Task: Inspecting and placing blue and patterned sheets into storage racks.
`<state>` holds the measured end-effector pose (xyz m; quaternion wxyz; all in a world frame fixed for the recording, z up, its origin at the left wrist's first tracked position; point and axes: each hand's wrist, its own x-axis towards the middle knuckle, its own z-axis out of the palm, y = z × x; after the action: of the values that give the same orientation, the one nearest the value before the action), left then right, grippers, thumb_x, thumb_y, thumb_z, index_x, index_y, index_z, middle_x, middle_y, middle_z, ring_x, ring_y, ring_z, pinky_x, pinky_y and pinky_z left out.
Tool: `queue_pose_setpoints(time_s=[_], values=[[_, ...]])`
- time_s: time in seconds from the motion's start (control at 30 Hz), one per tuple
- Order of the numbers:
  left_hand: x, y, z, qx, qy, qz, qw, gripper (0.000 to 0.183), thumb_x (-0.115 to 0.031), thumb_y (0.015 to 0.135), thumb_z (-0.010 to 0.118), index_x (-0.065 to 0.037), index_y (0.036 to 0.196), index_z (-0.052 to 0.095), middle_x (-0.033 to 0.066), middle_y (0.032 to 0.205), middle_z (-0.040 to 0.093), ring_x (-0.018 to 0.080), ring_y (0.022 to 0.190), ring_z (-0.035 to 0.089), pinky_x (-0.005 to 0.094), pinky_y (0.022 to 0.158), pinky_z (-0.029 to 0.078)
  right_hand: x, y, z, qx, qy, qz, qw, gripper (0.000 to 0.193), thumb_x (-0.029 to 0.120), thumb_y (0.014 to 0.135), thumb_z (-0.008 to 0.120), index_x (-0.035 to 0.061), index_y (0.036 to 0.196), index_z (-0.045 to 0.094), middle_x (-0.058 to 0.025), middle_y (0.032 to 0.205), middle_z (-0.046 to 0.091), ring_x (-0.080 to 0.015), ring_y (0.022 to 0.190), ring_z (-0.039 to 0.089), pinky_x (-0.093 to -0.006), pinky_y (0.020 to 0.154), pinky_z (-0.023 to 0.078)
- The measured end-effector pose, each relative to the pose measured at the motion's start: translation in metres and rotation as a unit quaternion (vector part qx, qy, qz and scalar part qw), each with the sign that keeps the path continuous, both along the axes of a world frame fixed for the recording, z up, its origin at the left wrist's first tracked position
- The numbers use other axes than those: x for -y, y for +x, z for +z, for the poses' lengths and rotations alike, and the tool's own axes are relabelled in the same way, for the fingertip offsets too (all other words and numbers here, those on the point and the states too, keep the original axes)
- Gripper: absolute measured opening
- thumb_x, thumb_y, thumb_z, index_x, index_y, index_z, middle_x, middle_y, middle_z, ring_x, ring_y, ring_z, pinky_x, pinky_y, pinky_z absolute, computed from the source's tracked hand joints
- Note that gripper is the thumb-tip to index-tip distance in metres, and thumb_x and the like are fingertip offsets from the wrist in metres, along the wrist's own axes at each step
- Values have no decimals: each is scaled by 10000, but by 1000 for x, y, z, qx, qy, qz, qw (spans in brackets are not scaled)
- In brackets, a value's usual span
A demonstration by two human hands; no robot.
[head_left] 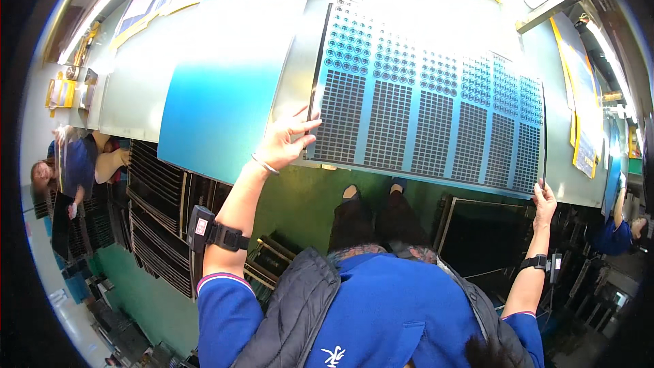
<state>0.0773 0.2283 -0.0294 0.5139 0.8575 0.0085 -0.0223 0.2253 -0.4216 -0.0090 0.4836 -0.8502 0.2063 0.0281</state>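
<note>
In front of me, tilted on the pale worktable (286,92), is a rectangular patterned blue panel (398,126) with dark side edges. Columns of small dark squares cover its near part, and rows of rings its far part, which fades into glare. My left hand (286,140) has thumb and fingertips at the panel's left edge, near the front corner, other fingers fanned out. At the front right corner, my right hand (543,203) grips the edge; some of its fingers are hidden. A plain blue sheet (225,88) lies left of the panel.
Dark racks (160,191) with stacked layers stand below the table at left, and a dark panel (487,238) leans at right. Yellow-edged sheets (579,95) lie far right. One co-worker (82,163) is at far left, another (616,232) at far right.
</note>
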Motion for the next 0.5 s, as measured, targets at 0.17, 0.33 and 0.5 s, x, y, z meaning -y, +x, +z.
queue_pose_setpoints(time_s=[0.17,0.33,0.5], values=[[-8,-9,0,-34,20,-36,999,556,44,732,611,-180,1239,576,41,1418,405,282,1405,134,459,1138,82,9,0,-16,33,0,5,999,321,99,836,679,55,1150,627,83,835,553,-10,674,456,-156,587,361],[-14,-10,-2,-39,60,-82,994,609,-3,706,625,-226,1268,552,31,1465,332,294,1418,58,474,1138,-7,17,0,-24,21,1,-6,1000,320,93,836,677,54,1149,625,71,876,576,-12,694,471,-156,609,376],[-14,-9,-2,-40,92,-102,990,632,10,699,610,-235,1278,543,33,1490,280,295,1420,24,470,1133,-45,30,4,-30,19,7,5,1000,323,88,844,665,49,1160,613,35,989,622,-29,797,539,-168,683,422]])
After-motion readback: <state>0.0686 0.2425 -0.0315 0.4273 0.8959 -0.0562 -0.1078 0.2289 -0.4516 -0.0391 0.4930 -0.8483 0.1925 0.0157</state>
